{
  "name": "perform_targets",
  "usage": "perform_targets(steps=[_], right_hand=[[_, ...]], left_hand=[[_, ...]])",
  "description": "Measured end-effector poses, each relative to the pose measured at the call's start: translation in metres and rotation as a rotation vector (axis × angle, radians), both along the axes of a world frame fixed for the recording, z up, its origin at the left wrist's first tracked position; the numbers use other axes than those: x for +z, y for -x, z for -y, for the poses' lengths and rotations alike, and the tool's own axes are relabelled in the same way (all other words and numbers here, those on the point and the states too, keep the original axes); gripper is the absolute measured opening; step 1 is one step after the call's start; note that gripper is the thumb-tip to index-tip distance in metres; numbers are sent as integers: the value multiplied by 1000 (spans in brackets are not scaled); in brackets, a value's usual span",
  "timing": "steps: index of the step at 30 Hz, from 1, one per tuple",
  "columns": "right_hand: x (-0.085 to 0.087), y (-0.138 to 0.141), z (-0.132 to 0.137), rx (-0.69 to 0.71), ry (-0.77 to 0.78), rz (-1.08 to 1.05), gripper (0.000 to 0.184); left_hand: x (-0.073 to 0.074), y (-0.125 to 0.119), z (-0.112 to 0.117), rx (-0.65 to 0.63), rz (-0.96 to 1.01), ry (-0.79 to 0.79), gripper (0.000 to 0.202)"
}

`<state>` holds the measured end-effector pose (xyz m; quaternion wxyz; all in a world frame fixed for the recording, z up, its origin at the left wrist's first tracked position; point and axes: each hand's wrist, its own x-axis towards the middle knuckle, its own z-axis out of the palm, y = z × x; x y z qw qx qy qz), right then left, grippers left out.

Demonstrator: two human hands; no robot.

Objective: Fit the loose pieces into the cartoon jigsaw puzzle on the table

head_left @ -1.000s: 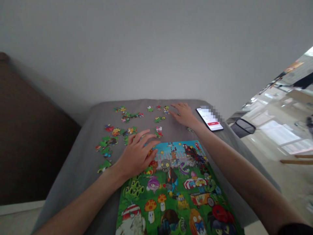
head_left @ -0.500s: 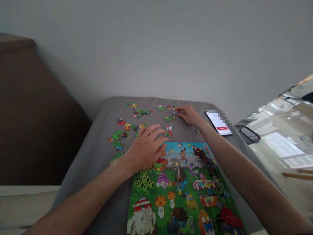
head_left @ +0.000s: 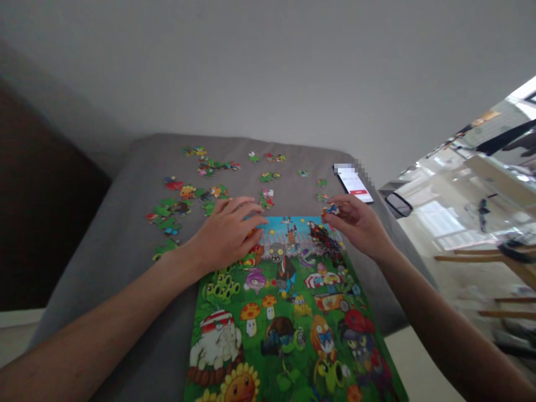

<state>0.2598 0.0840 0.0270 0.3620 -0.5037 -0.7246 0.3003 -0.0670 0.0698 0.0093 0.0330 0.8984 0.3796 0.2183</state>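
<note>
My right hand [head_left: 355, 226] pinches a small jigsaw puzzle piece [head_left: 330, 210] with blue, white and orange on it, just over the picture's far right corner. Below lies the colourful cartoon picture sheet [head_left: 288, 312], with green grass, a grey figure, mushrooms and a sunflower. My left hand [head_left: 230, 231] rests, fingers spread, across its far left corner and seems to hold nothing; its underside is hidden. Loose puzzle pieces [head_left: 167, 209] lie to the left of that hand. Others, such as a green piece [head_left: 270, 177] and a pink and red one [head_left: 267, 198], sit beyond the sheet.
A grey cloth [head_left: 138, 178] covers the table, which stands against a pale wall [head_left: 251, 67]. Near the right edge lies a phone [head_left: 354, 184] with its screen lit. At far right a mirror-like surface [head_left: 460, 223] shows a cluttered room. A dark panel [head_left: 37, 212] stands at left.
My right hand has come nearer and to the right from the far pieces, carrying a puzzle piece to the sheet's far right corner. The left hand stays over the far left corner. The view has shifted.
</note>
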Motion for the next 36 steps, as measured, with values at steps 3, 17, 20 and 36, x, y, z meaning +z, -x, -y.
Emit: perform_targets(steps=[3,17,20,36], right_hand=[[11,-17,80,-89,130,-72,27],[13,24,206,-38,172,45,8],[9,29,200,-11,154,103,5],[-7,32,191,-130,-63,458,30]], left_hand=[[0,-8,12,-136,6,84,32],[4,-42,75,-496,-72,123,46],[5,-41,77,-510,-89,133,48],[4,-41,76,-514,-88,93,53]])
